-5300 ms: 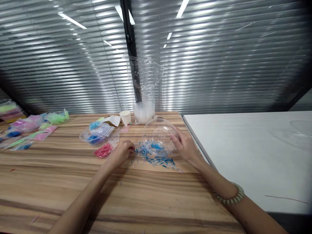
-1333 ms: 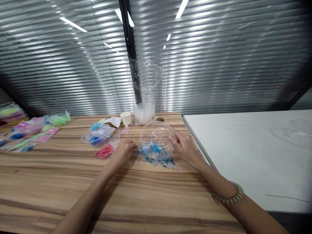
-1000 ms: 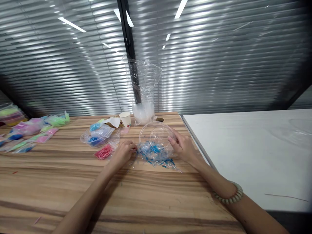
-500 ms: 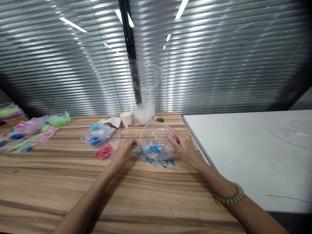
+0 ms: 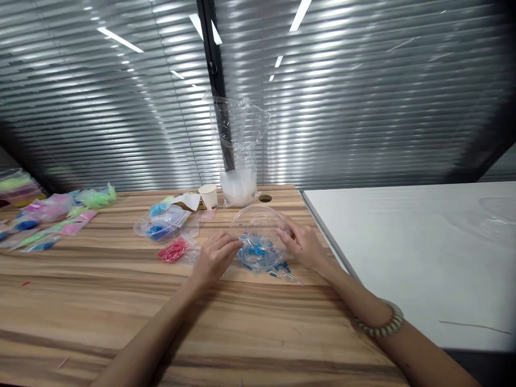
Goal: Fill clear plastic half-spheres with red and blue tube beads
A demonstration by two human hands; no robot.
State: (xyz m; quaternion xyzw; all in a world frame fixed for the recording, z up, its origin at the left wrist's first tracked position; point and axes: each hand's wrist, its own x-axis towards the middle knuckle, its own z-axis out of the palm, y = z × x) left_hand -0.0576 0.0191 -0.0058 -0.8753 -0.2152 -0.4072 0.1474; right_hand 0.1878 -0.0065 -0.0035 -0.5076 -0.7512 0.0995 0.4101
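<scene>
The clear plastic bowl (image 5: 258,219) is tipped toward the person over a scatter of short blue and clear tubes (image 5: 277,270); some lie on the wood-grain table (image 5: 258,333) by its near edge, and others show in or through its see-through wall. The right hand (image 5: 305,245) grasps its right rim, thumb inside. The left hand (image 5: 216,257), half a second ago just left of the tubes, has now moved across to the bowl's left rim, its fingertips bunched; I cannot tell whether they pinch a tube. The bowl also sits slightly lower, so both hands now meet at it, which suggests gathering gives way to placing. Left of them lies a bag of red pieces (image 5: 173,250); behind stands a paper cup (image 5: 208,197).
</scene>
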